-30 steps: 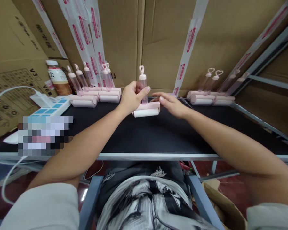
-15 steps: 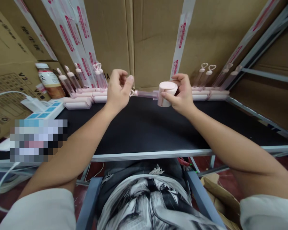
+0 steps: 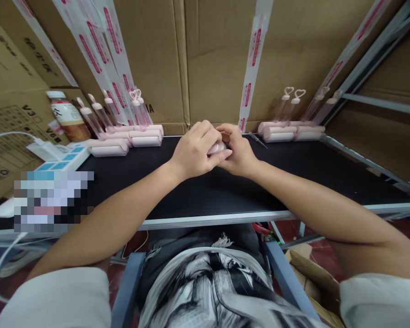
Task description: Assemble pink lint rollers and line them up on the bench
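Both hands meet over the middle of the black table (image 3: 205, 196). My left hand (image 3: 198, 150) wraps round a pale pink piece (image 3: 217, 148), mostly hidden by the fingers. Against its other side, my right hand (image 3: 238, 152) is closed round the same piece. Pink devices with clear tubes and heart-shaped or looped tops stand in two groups at the back: one at the left (image 3: 145, 138), one at the right (image 3: 280, 133). A thin pointed tool (image 3: 258, 140) lies just right of my right hand.
Cardboard boxes (image 3: 218, 68) form a wall behind the table. A bottle (image 3: 68, 116), a power strip (image 3: 63, 159) with a white plug and cable, and a blurred-out item (image 3: 51, 200) are at the left. A metal frame (image 3: 379, 109) stands at the right.
My left hand has moved right and closed on the pink piece, and my right hand has shifted left. The piece is now turned and mostly covered; the thin tool has come into view.
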The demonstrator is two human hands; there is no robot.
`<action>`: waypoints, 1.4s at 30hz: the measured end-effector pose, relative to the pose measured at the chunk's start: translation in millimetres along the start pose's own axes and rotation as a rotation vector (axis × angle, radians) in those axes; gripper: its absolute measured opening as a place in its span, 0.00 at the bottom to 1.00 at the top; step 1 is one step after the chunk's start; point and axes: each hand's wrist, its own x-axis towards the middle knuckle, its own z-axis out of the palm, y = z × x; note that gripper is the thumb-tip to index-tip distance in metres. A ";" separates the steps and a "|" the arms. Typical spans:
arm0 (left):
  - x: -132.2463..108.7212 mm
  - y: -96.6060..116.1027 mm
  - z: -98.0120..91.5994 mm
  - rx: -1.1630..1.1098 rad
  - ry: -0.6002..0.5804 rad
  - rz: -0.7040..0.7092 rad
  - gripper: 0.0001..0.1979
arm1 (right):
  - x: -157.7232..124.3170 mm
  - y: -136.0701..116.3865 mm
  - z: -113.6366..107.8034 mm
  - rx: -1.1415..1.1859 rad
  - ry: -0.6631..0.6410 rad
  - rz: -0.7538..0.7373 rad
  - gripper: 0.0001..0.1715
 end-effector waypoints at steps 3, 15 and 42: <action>1.9 -3.4 1.6 0.034 -0.001 -0.002 0.11 | 0.0 -1.3 5.9 0.018 -0.006 -0.049 0.43; 12.8 0.3 -9.7 -0.048 -0.037 -0.071 0.14 | 3.3 -3.6 6.9 -0.037 -0.011 -0.173 0.39; -2.3 16.8 1.5 0.200 -0.278 -0.117 0.14 | 18.6 12.0 -16.0 0.087 0.234 0.226 0.48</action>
